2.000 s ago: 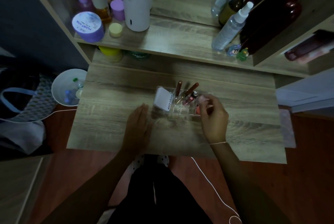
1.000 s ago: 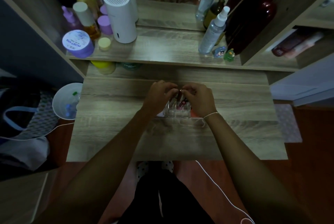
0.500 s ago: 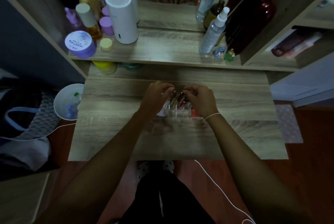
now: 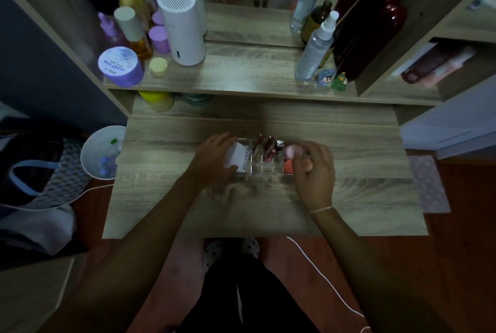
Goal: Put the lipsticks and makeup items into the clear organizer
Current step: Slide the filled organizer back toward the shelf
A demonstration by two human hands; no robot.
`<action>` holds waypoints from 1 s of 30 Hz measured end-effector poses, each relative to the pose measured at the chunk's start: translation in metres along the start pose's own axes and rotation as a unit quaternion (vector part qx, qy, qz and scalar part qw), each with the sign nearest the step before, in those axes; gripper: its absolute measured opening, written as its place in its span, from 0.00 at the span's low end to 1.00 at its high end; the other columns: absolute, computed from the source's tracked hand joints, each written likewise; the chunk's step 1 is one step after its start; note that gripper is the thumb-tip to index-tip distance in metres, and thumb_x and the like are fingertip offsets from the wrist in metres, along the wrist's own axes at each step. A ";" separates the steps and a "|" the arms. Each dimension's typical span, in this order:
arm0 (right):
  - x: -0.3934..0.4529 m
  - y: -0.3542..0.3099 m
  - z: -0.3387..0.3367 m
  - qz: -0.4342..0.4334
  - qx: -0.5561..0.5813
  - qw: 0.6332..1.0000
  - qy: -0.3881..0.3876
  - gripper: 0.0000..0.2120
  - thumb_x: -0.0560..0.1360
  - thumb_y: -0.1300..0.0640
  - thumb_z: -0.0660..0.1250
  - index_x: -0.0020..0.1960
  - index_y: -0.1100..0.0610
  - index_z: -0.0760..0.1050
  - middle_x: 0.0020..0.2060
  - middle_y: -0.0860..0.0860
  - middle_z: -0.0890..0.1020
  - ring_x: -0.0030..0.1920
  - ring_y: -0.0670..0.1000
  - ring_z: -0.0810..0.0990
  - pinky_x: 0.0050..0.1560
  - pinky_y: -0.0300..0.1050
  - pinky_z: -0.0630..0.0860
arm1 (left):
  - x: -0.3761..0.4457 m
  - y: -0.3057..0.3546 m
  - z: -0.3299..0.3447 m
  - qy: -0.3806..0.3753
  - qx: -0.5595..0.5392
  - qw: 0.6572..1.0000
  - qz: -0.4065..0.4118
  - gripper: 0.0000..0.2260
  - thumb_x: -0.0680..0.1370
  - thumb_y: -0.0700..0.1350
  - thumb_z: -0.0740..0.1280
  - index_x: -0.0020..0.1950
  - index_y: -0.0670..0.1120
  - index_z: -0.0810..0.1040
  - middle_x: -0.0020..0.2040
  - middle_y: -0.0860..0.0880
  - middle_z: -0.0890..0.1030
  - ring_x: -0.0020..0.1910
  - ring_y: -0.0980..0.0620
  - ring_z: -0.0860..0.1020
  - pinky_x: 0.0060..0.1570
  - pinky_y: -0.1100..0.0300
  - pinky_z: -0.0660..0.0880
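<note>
Two bare hands flank the clear organizer (image 4: 264, 169) on the wood-grain counter (image 4: 161, 198): the left hand (image 4: 212, 162) wraps a white box (image 4: 237, 158) at its left end, the right hand (image 4: 312, 169) pinches a rounded pink sponge (image 4: 290, 152), slim glossy lipsticks (image 4: 264, 144) standing between.

On the shelf you have a white cylindrical humidifier (image 4: 180, 29) with a purple "MOIST" jar (image 4: 120, 66) to its left and a clear spray bottle (image 4: 316, 48) well to its right. A white bin (image 4: 100, 155) sits left of your wooden desk (image 4: 166, 198).
</note>
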State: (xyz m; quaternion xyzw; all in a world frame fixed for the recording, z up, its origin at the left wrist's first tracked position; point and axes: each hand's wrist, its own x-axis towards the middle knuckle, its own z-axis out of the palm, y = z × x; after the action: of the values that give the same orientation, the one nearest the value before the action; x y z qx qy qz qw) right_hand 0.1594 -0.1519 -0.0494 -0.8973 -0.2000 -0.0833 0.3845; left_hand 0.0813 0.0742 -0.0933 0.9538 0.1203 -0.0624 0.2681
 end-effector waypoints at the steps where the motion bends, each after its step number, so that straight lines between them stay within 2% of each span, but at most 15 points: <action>1: -0.010 0.007 -0.002 0.018 -0.004 1.000 0.003 0.10 0.77 0.59 0.65 0.58 0.56 0.77 0.55 0.54 0.80 0.56 0.52 0.75 0.57 0.41 0.70 | -0.001 -0.003 0.002 -0.004 -0.003 1.000 0.005 0.38 0.71 0.56 0.72 0.74 0.46 0.59 0.76 0.43 0.61 0.73 0.42 0.59 0.70 0.42 0.57; 4: -0.034 0.025 -0.005 0.077 -0.010 0.997 0.002 0.17 0.78 0.59 0.64 0.65 0.61 0.72 0.63 0.59 0.75 0.65 0.56 0.72 0.65 0.44 0.67 | -0.004 -0.007 0.006 0.003 -0.021 1.000 0.010 0.43 0.68 0.59 0.73 0.75 0.44 0.57 0.76 0.42 0.61 0.73 0.42 0.60 0.70 0.43 0.58; 5: -0.040 0.028 -0.005 0.101 -0.006 0.995 -0.007 0.20 0.78 0.57 0.63 0.67 0.62 0.70 0.65 0.60 0.74 0.67 0.57 0.70 0.68 0.42 0.64 | -0.004 -0.008 0.007 0.009 -0.021 1.000 0.012 0.43 0.68 0.58 0.74 0.75 0.44 0.57 0.75 0.42 0.62 0.72 0.42 0.61 0.70 0.44 0.59; 7: -0.048 0.033 -0.004 0.146 -0.002 0.988 -0.040 0.26 0.76 0.52 0.59 0.70 0.63 0.66 0.69 0.61 0.71 0.70 0.58 0.67 0.70 0.41 0.60 | -0.003 -0.009 0.010 0.017 -0.016 1.000 0.020 0.43 0.68 0.58 0.74 0.75 0.43 0.57 0.75 0.41 0.62 0.72 0.42 0.61 0.69 0.45 0.59; 9: -0.052 0.038 0.000 0.164 -0.007 0.982 -0.090 0.29 0.75 0.48 0.56 0.72 0.63 0.63 0.71 0.61 0.69 0.72 0.58 0.66 0.72 0.47 0.61 | -0.003 -0.009 0.012 0.019 -0.024 0.999 0.018 0.43 0.68 0.57 0.74 0.75 0.42 0.57 0.75 0.41 0.62 0.72 0.42 0.61 0.69 0.46 0.60; 11: -0.053 0.043 0.004 0.167 -0.015 0.978 -0.127 0.29 0.76 0.50 0.58 0.73 0.62 0.62 0.71 0.60 0.69 0.71 0.58 0.68 0.70 0.48 0.65 | -0.003 -0.010 0.015 0.020 -0.034 0.999 0.011 0.43 0.68 0.56 0.74 0.75 0.43 0.56 0.75 0.41 0.61 0.73 0.42 0.61 0.69 0.46 0.60; 14: -0.053 0.048 0.011 0.167 -0.023 0.976 -0.137 0.26 0.78 0.56 0.62 0.73 0.59 0.62 0.69 0.58 0.72 0.67 0.57 0.72 0.63 0.43 0.67 | -0.005 -0.007 0.018 0.025 -0.042 0.999 0.003 0.43 0.68 0.56 0.75 0.75 0.43 0.56 0.75 0.41 0.61 0.72 0.42 0.61 0.69 0.44 0.61; 18: -0.054 0.053 0.016 0.176 -0.027 0.974 -0.139 0.26 0.78 0.56 0.63 0.74 0.58 0.61 0.70 0.57 0.71 0.67 0.57 0.72 0.64 0.49 0.71 | -0.006 -0.001 0.021 0.032 -0.052 0.998 -0.003 0.43 0.68 0.56 0.74 0.75 0.43 0.56 0.76 0.41 0.60 0.73 0.42 0.60 0.69 0.43 0.62; 22: -0.054 0.054 0.014 0.152 -0.009 0.980 -0.129 0.24 0.78 0.55 0.63 0.72 0.53 0.64 0.62 0.55 0.77 0.57 0.56 0.78 0.52 0.42 0.72 | -0.014 0.004 0.023 0.051 -0.080 0.995 -0.022 0.45 0.70 0.55 0.74 0.76 0.42 0.51 0.77 0.40 0.56 0.74 0.42 0.59 0.69 0.44 0.62; 24: -0.053 0.057 0.013 0.160 -0.006 0.977 -0.140 0.26 0.78 0.54 0.63 0.74 0.51 0.61 0.59 0.53 0.79 0.54 0.54 0.79 0.49 0.42 0.73 | -0.021 0.007 0.027 0.067 -0.115 0.990 -0.052 0.45 0.71 0.55 0.73 0.76 0.42 0.48 0.77 0.39 0.54 0.74 0.42 0.57 0.69 0.45 0.61; 26: -0.054 0.060 0.015 0.177 -0.015 0.972 -0.156 0.30 0.78 0.53 0.63 0.76 0.51 0.56 0.62 0.55 0.78 0.56 0.55 0.79 0.51 0.43 0.73 | -0.029 0.009 0.033 0.072 -0.134 0.985 -0.080 0.45 0.72 0.54 0.72 0.76 0.40 0.46 0.77 0.38 0.52 0.75 0.42 0.55 0.71 0.44 0.59; 28: -0.056 0.061 0.016 0.177 -0.023 0.969 -0.169 0.33 0.77 0.54 0.64 0.77 0.52 0.52 0.67 0.56 0.74 0.61 0.57 0.77 0.55 0.44 0.72 | -0.036 0.010 0.040 0.068 -0.143 0.983 -0.097 0.45 0.72 0.49 0.73 0.76 0.39 0.44 0.77 0.38 0.52 0.76 0.42 0.54 0.72 0.41 0.59; 30: -0.058 0.062 0.016 0.171 -0.019 0.968 -0.185 0.37 0.75 0.57 0.66 0.77 0.53 0.50 0.71 0.56 0.70 0.65 0.57 0.74 0.61 0.48 0.73 | -0.043 0.011 0.047 0.064 -0.170 0.978 -0.099 0.44 0.72 0.45 0.73 0.76 0.40 0.46 0.76 0.38 0.56 0.75 0.42 0.58 0.71 0.41 0.63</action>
State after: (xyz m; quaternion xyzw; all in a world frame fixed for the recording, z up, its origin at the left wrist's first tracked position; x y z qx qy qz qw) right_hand 0.1333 -0.1961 -0.1183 -0.9253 -0.1098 0.1473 0.3318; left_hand 0.0402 0.0323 -0.1198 0.8798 0.2402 -0.0065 0.4102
